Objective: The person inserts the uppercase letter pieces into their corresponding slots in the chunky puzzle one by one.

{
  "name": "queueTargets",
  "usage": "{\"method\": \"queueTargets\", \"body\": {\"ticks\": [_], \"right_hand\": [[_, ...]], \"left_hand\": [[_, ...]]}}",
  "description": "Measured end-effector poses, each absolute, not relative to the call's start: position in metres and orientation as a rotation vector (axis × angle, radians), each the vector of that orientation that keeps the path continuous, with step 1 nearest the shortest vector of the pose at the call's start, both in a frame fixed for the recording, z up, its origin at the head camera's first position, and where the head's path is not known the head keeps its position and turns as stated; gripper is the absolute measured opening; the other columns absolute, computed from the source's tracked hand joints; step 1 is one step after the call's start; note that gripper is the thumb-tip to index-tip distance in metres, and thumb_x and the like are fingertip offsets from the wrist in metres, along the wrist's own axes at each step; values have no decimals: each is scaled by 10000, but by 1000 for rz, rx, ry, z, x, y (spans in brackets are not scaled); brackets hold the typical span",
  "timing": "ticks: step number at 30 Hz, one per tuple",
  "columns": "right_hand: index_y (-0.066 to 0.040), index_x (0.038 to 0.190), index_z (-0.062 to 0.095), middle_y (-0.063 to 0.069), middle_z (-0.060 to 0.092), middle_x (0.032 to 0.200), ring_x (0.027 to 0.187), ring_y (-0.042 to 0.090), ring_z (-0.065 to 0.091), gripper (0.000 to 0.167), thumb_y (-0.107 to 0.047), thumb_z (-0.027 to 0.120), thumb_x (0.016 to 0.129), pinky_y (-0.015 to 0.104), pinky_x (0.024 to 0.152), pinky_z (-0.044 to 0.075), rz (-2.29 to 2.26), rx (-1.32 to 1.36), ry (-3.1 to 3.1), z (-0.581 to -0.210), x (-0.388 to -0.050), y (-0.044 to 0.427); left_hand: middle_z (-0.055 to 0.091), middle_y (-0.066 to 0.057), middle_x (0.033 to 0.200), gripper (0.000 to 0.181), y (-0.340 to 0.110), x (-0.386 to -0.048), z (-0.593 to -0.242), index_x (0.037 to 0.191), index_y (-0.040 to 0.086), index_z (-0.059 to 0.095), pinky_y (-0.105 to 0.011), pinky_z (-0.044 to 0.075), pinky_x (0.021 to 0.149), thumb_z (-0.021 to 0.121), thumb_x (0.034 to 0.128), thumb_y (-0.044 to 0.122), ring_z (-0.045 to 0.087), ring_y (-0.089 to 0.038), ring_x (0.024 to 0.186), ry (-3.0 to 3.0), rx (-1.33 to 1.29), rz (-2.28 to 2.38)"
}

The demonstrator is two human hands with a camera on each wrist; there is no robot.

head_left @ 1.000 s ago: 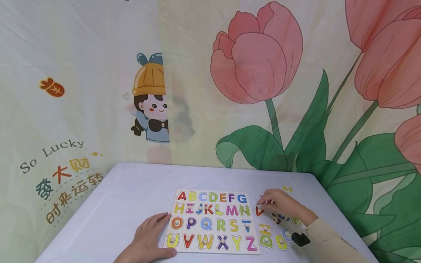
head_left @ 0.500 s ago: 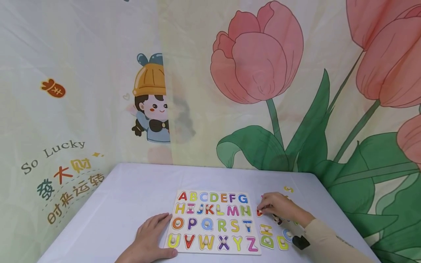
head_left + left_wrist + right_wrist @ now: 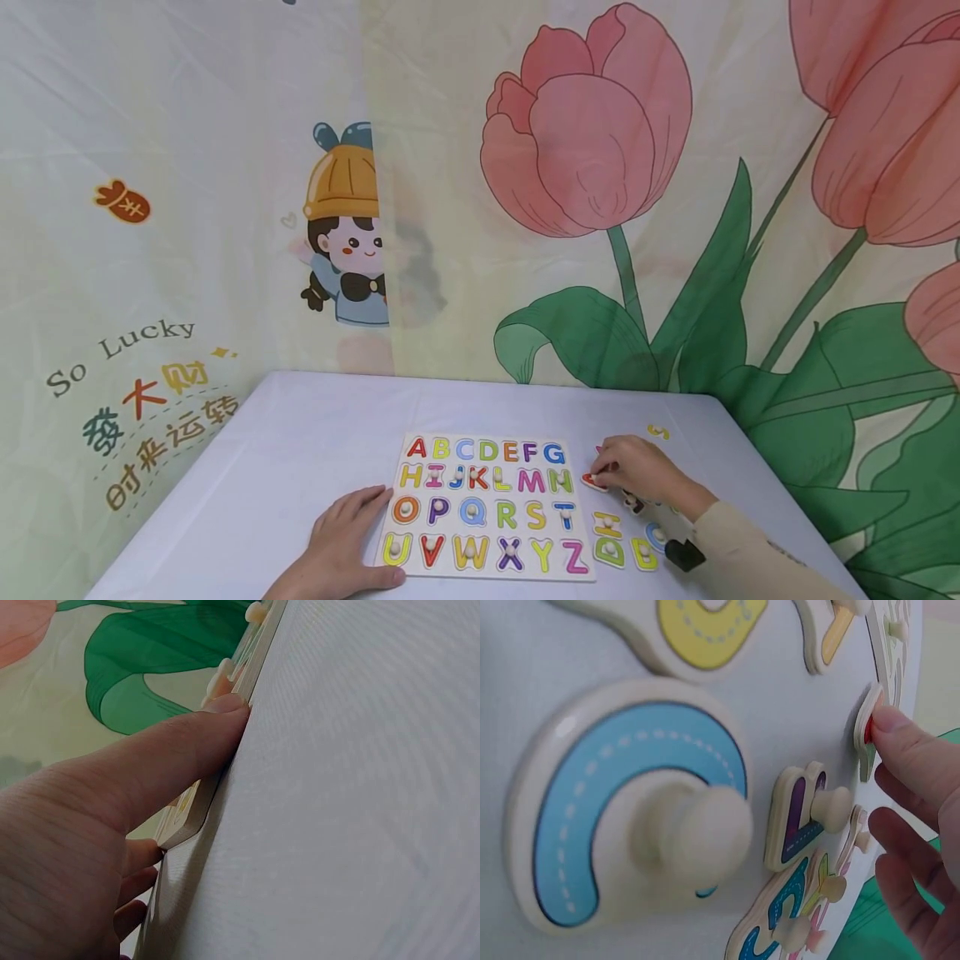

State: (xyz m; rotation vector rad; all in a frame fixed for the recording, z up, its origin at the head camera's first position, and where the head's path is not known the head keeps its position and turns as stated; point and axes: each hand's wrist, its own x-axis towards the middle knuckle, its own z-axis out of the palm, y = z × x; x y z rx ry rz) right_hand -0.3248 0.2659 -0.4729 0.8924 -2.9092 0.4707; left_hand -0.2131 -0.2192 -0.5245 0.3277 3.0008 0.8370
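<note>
A white alphabet puzzle board (image 3: 581, 533) lies on the table with coloured letters in rows, several with round knobs. My left hand (image 3: 341, 537) rests at its front left corner, fingers along the left side and the thumb (image 3: 180, 754) straight against the front edge. To the right of the board, my right hand (image 3: 637, 468) pinches a red letter piece (image 3: 591, 478) between thumb and finger. In the right wrist view this red piece (image 3: 868, 727) stands tilted near the white cloth, its letter mostly hidden by the thumb.
Loose letter pieces lie right of the board: a green D (image 3: 604, 562), a yellow B (image 3: 638, 563), a light blue piece (image 3: 562, 817), a purple piece (image 3: 791, 817) and a yellow piece (image 3: 657, 432) farther back. A printed curtain (image 3: 442, 350) hangs behind the table.
My right hand has closed on the red piece and tilted it up from lying flat, shifting only slightly. The left hand and the board hold still.
</note>
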Motion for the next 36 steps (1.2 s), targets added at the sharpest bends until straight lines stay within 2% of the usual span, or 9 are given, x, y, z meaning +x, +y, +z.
{"method": "queueTargets", "body": {"ticks": [11, 14, 21, 27, 33, 36], "right_hand": [[-195, 932, 869, -191, 556, 757, 680, 12, 474, 80, -227, 899, 865, 201, 562, 436, 488, 717, -2889, -471, -315, 256], [-213, 900, 861, -196, 575, 751, 680, 7, 488, 60, -213, 906, 859, 201, 573, 454, 539, 631, -2862, -471, -310, 246], [-232, 853, 837, -184, 591, 742, 707, 39, 507, 69, -215, 902, 864, 219, 639, 462, 644, 499, -2825, -471, -299, 203], [-209, 856, 833, -154, 603, 747, 694, 61, 494, 65, -215, 895, 875, 226, 608, 431, 724, 522, -2774, -470, -299, 159], [-190, 894, 838, -135, 624, 772, 697, 65, 525, 76, -256, 876, 895, 215, 564, 459, 853, 521, -2761, -472, -305, 113], [-189, 886, 839, -135, 639, 774, 702, 70, 541, 85, -266, 872, 901, 225, 584, 469, 896, 519, -2749, -472, -311, 91]], "left_hand": [[438, -65, 1616, 1237, -218, -214, -524, 1587, 114, 497, -704, 287, 1187, 896, 603, 747, 360, -374, 1477, 2985, 317, 829], [437, -60, 1617, 1238, -218, -213, -524, 1588, 117, 496, -699, 288, 1188, 892, 604, 755, 362, -367, 1475, 2992, 322, 823], [440, -50, 1613, 1235, -219, -213, -525, 1588, 119, 498, -697, 290, 1184, 886, 610, 766, 365, -366, 1473, 3015, 333, 824], [446, -48, 1607, 1227, -221, -211, -528, 1583, 122, 505, -695, 298, 1177, 891, 607, 757, 368, -368, 1471, 3027, 334, 829], [439, -53, 1614, 1229, -220, -211, -525, 1588, 120, 499, -702, 286, 1184, 891, 610, 753, 363, -377, 1474, 3016, 329, 834], [436, -60, 1616, 1221, -218, -212, -524, 1587, 117, 498, -712, 277, 1187, 892, 616, 744, 362, -381, 1476, 3015, 336, 837]]}}
